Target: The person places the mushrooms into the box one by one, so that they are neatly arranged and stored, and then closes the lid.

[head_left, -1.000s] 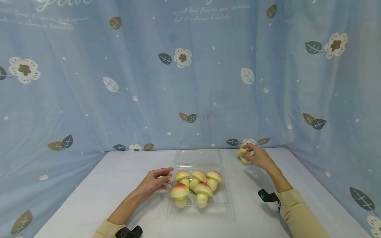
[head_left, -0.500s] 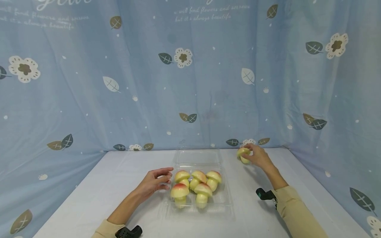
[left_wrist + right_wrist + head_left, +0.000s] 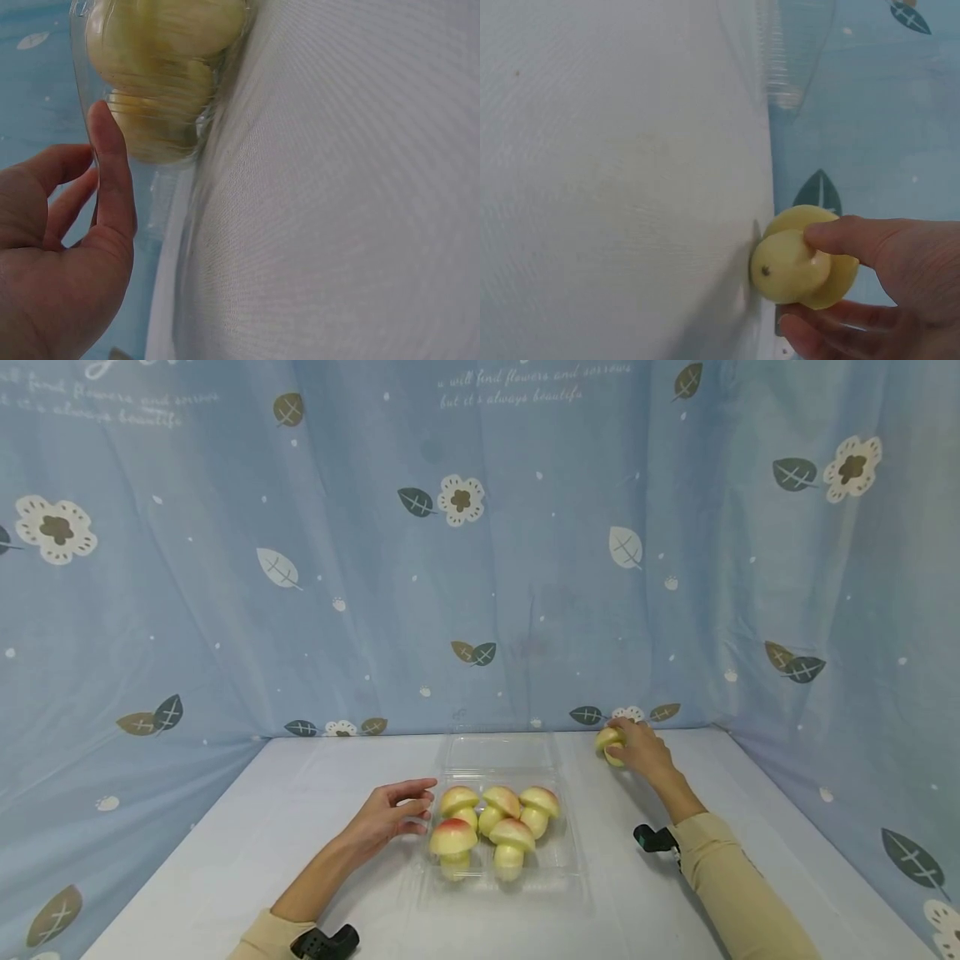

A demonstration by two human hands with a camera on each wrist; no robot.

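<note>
At the back right of the table, my right hand (image 3: 643, 752) grips a pale yellow-green mushroom (image 3: 609, 742). The right wrist view shows the thumb pressed on this mushroom's rounded stem (image 3: 787, 262), with fingers at its far side; whether it touches the table I cannot tell. An open clear plastic box (image 3: 562, 860) lies mid-table, holding several similar mushrooms (image 3: 510, 847) with reddish caps. My left hand (image 3: 386, 818) is at the box's left edge, fingers slightly bent and touching the rim. Seen from the left wrist, the thumb (image 3: 114, 165) lies along the clear wall.
The box's clear lid (image 3: 498, 753) lies folded back toward the curtain. A white cloth covers the table (image 3: 315, 785). A blue patterned curtain (image 3: 360, 610) rises behind the table and along its sides.
My right hand's fingers have closed more around the mushroom, and the right forearm has shifted left. The head view has tilted slightly. The left hand stays at the box.
</note>
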